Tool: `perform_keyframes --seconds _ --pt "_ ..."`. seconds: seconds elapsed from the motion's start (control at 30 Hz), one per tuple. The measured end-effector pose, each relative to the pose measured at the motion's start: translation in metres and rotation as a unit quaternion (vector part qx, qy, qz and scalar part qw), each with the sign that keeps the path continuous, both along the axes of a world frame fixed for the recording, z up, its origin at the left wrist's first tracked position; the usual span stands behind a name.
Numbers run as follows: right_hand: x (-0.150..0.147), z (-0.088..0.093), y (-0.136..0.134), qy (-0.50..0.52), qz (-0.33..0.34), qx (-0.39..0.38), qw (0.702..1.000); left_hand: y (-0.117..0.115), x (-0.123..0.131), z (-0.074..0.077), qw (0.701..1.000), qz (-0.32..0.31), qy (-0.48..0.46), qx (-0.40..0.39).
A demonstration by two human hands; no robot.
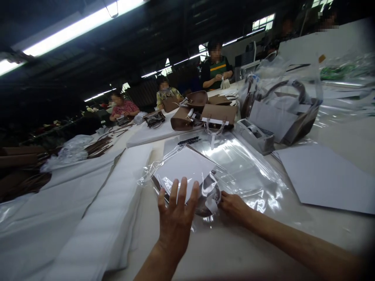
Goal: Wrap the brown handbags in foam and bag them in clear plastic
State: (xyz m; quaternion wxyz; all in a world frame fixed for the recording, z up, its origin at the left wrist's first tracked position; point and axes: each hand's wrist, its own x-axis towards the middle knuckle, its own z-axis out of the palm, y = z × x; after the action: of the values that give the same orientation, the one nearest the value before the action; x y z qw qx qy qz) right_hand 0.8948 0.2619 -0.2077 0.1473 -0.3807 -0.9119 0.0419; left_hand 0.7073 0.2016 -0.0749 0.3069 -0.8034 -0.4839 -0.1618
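Observation:
A handbag in clear plastic lies on the table before me, with a white card (184, 168) on its upper face. Its dark, wrapped handle (213, 191) curves toward my right hand. My left hand (177, 212) is open, fingers spread over the near edge of the card and the plastic. At the handle's right side, my right hand (234, 205) is closed, its fingertips pinching the edge of the clear plastic bag (208, 218). Its fingertips are partly hidden. Flat clear plastic sheets (234, 164) lie just beyond.
White foam sheeting (108, 218) covers the left side. Brown handbags (218, 113) stand farther back, near a grey tape dispenser (254, 134). A plastic-wrapped bag (281, 113) and white card sheets (328, 171) are at right. Several people sit or stand across the table.

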Motion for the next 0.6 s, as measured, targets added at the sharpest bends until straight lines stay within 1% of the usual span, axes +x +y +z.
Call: perform_keyframes --seconds 0.03,0.07,0.13,0.17,0.23,0.3,0.37,0.4,0.47,0.53,0.6 --pt "0.001 0.002 0.000 -0.003 0.001 -0.002 1.000 0.007 0.000 0.002 0.999 0.023 0.005 -0.033" --pt "0.001 0.005 0.001 -0.007 0.004 -0.005 1.000 0.013 0.000 0.002 0.997 0.030 0.008 -0.070" --pt "0.003 0.009 0.002 -0.010 0.015 -0.011 1.000 0.021 0.000 -0.003 0.990 0.020 0.013 -0.139" --pt "0.004 0.011 0.003 -0.012 0.022 -0.013 1.000 0.023 -0.001 -0.007 0.987 0.012 0.017 -0.160" --pt "0.005 0.014 0.005 -0.013 0.032 -0.017 0.999 0.023 -0.004 -0.017 0.985 -0.005 0.028 -0.173" --pt "0.006 0.015 0.007 -0.013 0.039 -0.018 0.999 0.021 -0.010 -0.023 0.986 -0.028 0.037 -0.163" --pt "0.007 0.018 0.008 -0.011 0.047 -0.013 0.999 0.020 -0.018 -0.023 0.987 -0.052 0.034 -0.150" --pt "0.007 0.021 0.009 -0.011 0.052 -0.008 0.999 0.022 -0.021 -0.019 0.986 -0.062 0.028 -0.150" --pt "0.005 0.033 0.014 -0.010 0.064 0.004 0.998 0.029 -0.028 -0.005 0.983 -0.061 0.007 -0.171" --pt "-0.001 0.054 0.022 -0.008 0.075 0.023 0.997 0.041 -0.034 0.016 0.979 -0.033 -0.027 -0.199" --pt "-0.010 0.082 0.035 -0.015 0.080 0.052 0.995 0.058 -0.040 0.042 0.977 0.005 -0.066 -0.202"
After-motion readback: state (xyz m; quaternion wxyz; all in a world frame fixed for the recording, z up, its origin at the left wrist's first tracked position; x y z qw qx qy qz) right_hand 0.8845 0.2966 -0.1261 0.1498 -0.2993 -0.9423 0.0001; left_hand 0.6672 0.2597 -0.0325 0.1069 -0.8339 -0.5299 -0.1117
